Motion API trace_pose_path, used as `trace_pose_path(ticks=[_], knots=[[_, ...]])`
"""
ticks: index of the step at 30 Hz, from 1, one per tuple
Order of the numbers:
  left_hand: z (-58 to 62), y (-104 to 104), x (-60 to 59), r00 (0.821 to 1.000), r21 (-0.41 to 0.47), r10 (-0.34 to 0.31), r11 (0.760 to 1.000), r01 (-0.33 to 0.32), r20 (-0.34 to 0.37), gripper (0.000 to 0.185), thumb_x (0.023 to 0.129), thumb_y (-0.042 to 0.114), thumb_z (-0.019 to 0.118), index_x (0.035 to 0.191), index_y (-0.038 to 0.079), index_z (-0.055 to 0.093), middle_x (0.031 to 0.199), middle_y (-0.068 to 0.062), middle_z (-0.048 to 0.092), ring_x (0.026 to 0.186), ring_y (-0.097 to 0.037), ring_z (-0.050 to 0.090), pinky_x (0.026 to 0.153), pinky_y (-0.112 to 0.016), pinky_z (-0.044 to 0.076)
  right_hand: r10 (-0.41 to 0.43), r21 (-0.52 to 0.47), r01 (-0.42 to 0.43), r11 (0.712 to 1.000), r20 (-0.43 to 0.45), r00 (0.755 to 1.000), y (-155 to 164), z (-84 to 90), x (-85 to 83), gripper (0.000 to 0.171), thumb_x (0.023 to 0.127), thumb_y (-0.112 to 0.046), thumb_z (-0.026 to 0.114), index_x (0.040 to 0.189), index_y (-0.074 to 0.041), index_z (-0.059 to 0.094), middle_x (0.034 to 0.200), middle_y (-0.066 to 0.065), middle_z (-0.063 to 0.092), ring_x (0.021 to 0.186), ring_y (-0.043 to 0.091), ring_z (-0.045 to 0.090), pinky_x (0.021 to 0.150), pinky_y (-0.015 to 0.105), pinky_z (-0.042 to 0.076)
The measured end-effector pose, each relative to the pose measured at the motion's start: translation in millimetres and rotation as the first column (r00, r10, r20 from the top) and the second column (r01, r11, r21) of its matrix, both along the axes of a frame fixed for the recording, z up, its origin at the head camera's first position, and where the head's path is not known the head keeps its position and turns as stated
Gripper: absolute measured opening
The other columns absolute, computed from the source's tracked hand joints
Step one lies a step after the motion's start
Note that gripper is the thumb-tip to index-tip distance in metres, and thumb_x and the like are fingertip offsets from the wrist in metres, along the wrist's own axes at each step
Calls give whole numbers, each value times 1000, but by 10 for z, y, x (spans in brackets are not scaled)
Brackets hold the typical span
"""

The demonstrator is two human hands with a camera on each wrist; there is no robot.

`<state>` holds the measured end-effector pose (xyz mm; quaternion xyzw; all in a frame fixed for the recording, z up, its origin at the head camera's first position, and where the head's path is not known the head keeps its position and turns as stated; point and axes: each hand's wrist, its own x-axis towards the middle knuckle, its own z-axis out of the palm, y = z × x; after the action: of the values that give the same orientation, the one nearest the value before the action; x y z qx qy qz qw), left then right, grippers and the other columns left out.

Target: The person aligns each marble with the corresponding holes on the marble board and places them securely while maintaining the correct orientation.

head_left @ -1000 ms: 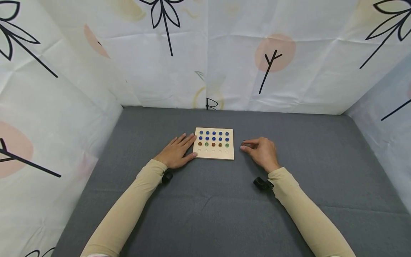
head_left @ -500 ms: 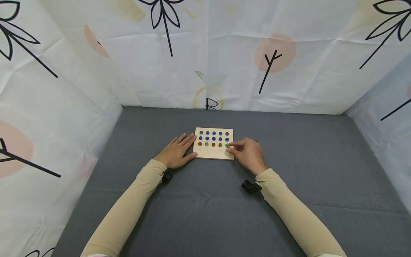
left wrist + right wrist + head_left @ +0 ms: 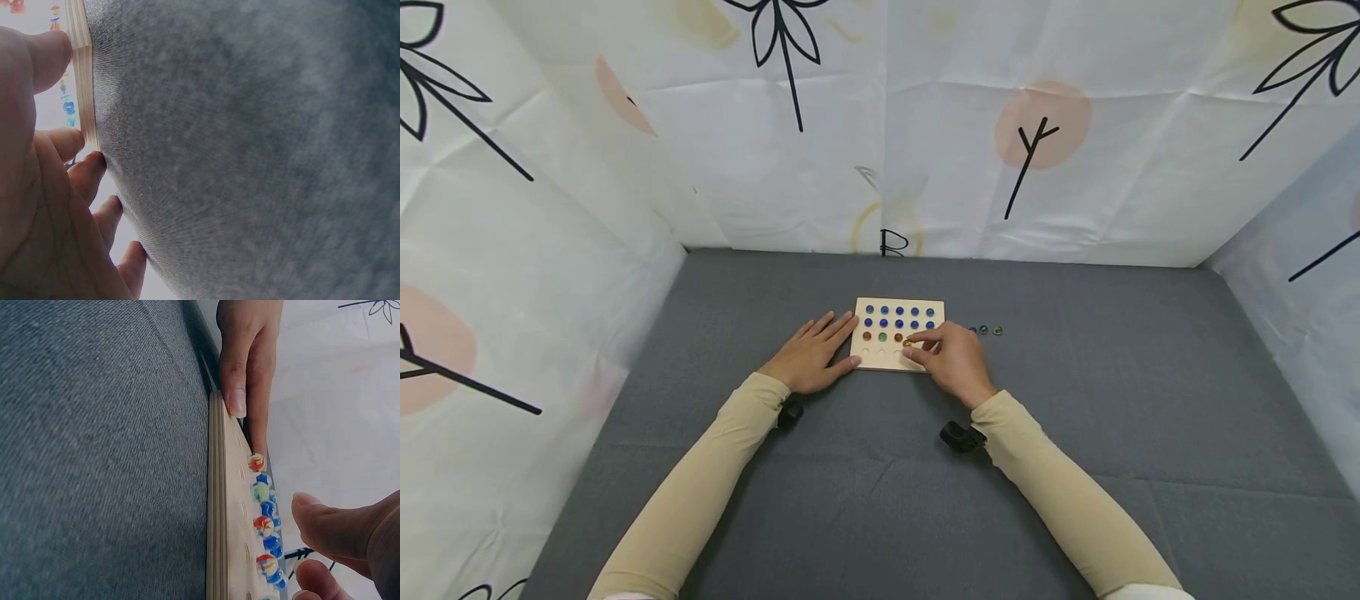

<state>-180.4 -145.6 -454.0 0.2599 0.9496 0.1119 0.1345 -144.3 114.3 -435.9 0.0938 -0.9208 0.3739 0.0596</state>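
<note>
A pale wooden board (image 3: pixel 887 362) with rows of round hollows lies on the grey cloth. Its two far rows hold blue marbles (image 3: pixel 899 322); the third row has reddish and green marbles (image 3: pixel 882 337), partly covered at the right. My left hand (image 3: pixel 811 358) is spread flat, fingertips and thumb touching the board's left edge. Over the board's right part, my right hand (image 3: pixel 955 358) pinches a small amber marble (image 3: pixel 907 342) between thumb and finger, near the hollows of the nearest row. That marble cannot be made out in the right wrist view, where the thumb (image 3: pixel 325 525) hovers beside the board.
Just right of the board, behind my right hand, loose marbles (image 3: pixel 983 330) lie in a short line on the cloth. The grey table (image 3: pixel 880 500) is bounded by white printed fabric walls (image 3: pixel 940 167) at the back and sides.
My right hand has moved left from beside the board to over its right part, carrying the marble. The loose marbles behind it have come into view. My left hand stays put.
</note>
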Motion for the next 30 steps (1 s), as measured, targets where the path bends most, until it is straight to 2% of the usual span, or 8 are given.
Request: trace_pose_path(ticks=[7, 19, 30], knots=[[4, 8, -5, 1000, -9, -2, 1000, 2, -8, 73, 107, 52, 42, 164, 14, 16, 169, -5, 17, 155, -32, 11, 125, -52, 9, -6, -9, 7, 1000, 29, 1000, -111, -19, -46, 20, 87, -23, 84, 103, -11, 83, 81, 4, 64, 67, 17, 57, 55, 31, 43], [22, 7, 14, 1000, 9, -6, 1000, 6, -12, 72, 108, 49, 43, 164, 12, 18, 168, -8, 19, 155, -34, 13, 124, -55, 11, 34, 16, -34, 999, 31, 999, -331, -70, -64, 17, 88, -24, 83, 101, -14, 84, 83, 4, 69, 71, 18, 61, 62, 35, 48], [6, 7, 18, 1000, 14, -8, 1000, 8, -11, 72, 108, 50, 43, 164, 13, 18, 169, -8, 18, 155, -34, 12, 124, -54, 10, 66, 13, -67, 998, 41, 997, -474, -125, -68, 17, 88, -21, 82, 103, -12, 83, 80, 3, 68, 71, 19, 61, 62, 36, 50]])
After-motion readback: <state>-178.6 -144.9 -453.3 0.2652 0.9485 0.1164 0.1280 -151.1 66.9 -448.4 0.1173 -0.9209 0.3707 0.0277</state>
